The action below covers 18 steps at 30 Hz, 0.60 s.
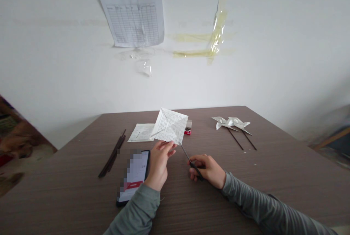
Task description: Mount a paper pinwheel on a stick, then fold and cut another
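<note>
My left hand [161, 160] pinches the lower edge of a square sheet of printed paper [171, 125], holding it up above the table. Diagonal crease lines cross in the middle of the sheet. In my right hand [207, 169] is a pair of scissors [194, 169], its dark handles in my fingers. The blades point up and left, with their tips at the sheet's lower right corner. Whether the blades are parted around the paper is too small to tell.
Behind the sheet lie more printed papers [140, 133] and a small red box [188, 131]. Several dark sticks [112, 156] and a phone [135, 176] lie on the left. Two paper pinwheels [232, 122] on sticks rest at the right of the brown table [273, 191], near the wall.
</note>
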### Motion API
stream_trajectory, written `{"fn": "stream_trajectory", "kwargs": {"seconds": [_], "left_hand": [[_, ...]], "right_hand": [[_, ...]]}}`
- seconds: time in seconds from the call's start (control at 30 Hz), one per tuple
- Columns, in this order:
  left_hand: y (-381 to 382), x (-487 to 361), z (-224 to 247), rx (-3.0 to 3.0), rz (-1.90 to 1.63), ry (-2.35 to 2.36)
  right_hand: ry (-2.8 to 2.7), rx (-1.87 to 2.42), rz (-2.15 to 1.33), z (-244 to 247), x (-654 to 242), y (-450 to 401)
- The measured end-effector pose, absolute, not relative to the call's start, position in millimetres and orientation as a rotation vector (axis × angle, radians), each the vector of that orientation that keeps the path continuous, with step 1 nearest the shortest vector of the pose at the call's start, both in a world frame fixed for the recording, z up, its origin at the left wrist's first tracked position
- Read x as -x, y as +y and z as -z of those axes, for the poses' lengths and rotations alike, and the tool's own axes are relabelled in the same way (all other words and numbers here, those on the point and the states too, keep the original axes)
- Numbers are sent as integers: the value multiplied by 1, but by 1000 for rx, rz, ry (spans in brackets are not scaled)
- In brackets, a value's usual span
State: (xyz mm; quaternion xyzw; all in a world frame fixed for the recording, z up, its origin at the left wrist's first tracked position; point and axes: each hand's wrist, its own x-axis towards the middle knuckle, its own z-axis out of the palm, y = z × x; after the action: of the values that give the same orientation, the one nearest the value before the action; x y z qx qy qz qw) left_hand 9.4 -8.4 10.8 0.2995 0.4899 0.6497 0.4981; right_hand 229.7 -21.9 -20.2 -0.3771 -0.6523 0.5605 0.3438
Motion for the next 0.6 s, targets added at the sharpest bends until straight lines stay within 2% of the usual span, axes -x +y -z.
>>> {"fn": "stream_trajectory", "kwargs": {"seconds": [0.6], "left_hand": [[-9, -11, -13, -697, -1583, 1184]], "right_hand": [[-1703, 964, -1484, 25, -231, -19]]}}
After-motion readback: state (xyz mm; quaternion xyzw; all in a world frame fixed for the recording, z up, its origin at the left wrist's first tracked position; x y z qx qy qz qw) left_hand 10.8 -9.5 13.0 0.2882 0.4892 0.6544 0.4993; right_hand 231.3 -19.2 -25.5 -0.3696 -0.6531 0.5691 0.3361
